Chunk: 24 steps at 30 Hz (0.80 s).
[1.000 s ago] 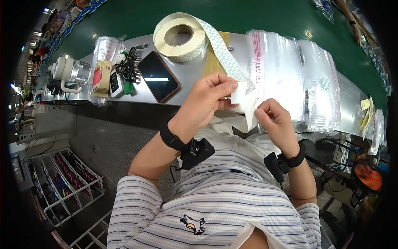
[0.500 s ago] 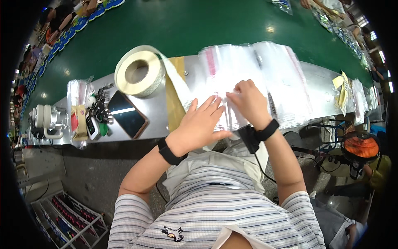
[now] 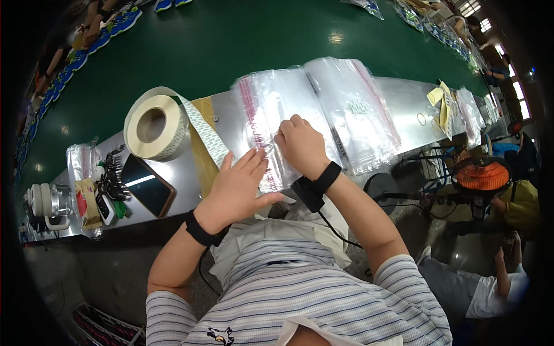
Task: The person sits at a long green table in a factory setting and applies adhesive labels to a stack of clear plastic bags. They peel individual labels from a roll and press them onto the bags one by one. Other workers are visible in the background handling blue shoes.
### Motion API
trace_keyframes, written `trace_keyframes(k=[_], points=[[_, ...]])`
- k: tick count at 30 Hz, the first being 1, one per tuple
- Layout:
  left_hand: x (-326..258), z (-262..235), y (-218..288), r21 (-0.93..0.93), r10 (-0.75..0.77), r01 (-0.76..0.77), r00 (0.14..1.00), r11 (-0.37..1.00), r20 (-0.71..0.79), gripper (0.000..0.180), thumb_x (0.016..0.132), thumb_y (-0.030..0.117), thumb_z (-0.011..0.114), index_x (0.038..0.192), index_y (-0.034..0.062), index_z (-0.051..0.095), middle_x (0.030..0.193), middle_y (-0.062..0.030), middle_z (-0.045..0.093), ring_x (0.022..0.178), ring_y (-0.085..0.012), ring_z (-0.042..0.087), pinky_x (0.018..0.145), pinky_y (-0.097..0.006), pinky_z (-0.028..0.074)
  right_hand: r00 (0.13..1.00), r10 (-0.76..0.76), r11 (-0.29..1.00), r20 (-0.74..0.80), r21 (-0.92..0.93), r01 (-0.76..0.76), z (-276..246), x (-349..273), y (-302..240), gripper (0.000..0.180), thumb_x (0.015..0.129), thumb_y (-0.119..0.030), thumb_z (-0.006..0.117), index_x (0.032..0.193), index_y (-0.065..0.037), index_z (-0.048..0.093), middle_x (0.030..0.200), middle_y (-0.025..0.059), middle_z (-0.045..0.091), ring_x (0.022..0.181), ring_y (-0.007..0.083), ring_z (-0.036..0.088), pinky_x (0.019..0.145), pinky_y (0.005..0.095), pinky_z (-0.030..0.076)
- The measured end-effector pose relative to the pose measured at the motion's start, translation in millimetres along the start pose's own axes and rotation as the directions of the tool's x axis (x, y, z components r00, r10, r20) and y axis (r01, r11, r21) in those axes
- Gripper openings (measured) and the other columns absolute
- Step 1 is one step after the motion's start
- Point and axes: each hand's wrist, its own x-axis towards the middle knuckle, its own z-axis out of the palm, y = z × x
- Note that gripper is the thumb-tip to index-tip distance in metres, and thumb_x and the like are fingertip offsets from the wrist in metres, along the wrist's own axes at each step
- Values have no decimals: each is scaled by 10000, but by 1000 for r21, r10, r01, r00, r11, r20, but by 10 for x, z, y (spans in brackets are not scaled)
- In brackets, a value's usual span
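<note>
Two side-by-side piles of clear plastic bags lie in front of me, the left pile (image 3: 283, 95) with a pink-red strip along its left side, the right pile (image 3: 352, 95) with a similar strip on its right. My left hand (image 3: 238, 181) rests palm down with fingers stretched over the left pile's near left edge. Above the same pile my right hand (image 3: 303, 147) is closed, fingers curled under; whatever they pinch is hidden. Left of the bags stands a roll of white labels (image 3: 135, 135), its loose printed strip (image 3: 203, 131) running toward my left fingertips across a brown band (image 3: 202, 167).
Left on the metal ledge (image 3: 184, 190) lie a dark phone (image 3: 149, 187), tangled black cords (image 3: 113, 181) and a jar with a handle (image 3: 51, 205). Rubber bands and yellow paper (image 3: 444, 109) lie right. A green belt (image 3: 231, 46) runs beyond; an orange fan (image 3: 482, 173) stands right.
My view has turned, so the ledge and its things sit further left and tilted. My left hand stays flat on the bags; my right fingers have curled further under.
</note>
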Motion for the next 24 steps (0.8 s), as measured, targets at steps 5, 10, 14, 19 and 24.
trace_keyframes(k=[5, 10, 14, 19, 24], points=[[30, -169, -43, -94, -30, 41, 993, 995, 111, 619, 859, 417, 608, 1277, -27, 503, 1353, -201, 476, 1299, -323, 405, 1062, -502, 276, 948, 138, 763, 288, 579, -287, -333, 15, 200, 152, 860, -183, 607, 833, -34, 593, 814, 39, 607, 715, 159, 591, 623, 302, 475], [226, -580, -128, -494, -183, 354, 915, 794, 361, 525, 906, 372, 555, 1216, -51, 522, 1151, -184, 596, 1024, -287, 599, 881, -360, 452, 906, 143, 332, 399, 843, -424, -617, -71, 428, 188, 915, -223, 571, 880, -40, 595, 798, -14, 602, 759, 76, 568, 681, 235, 465], [590, -628, -24, -949, -83, 114, 992, 293, 93, 493, 957, 366, 488, 1224, -47, 527, 1153, -176, 603, 1048, -284, 597, 880, -375, 475, 866, 194, 375, 461, 781, -499, -486, -66, 392, 156, 916, -180, 560, 871, -31, 569, 770, 29, 614, 696, 89, 582, 616, 238, 478], [1090, -73, -49, -661, 38, 199, 967, -724, 250, 462, 992, 316, 364, 1230, -71, 449, 1219, -227, 535, 1114, -319, 565, 923, -433, 492, 851, 211, 240, 480, 819, -521, -446, -88, 339, 182, 937, -177, 534, 890, -3, 558, 737, 28, 586, 629, 90, 560, 548, 227, 461], [1054, 245, -180, -789, -213, 294, 859, -539, 465, 316, 957, 162, 412, 1215, -18, 447, 1153, -199, 576, 1045, -288, 602, 859, -420, 528, 889, 297, 333, 347, 836, -437, -685, -115, 492, 188, 946, -225, 521, 891, -49, 560, 813, 8, 583, 711, 71, 540, 655, 225, 454]])
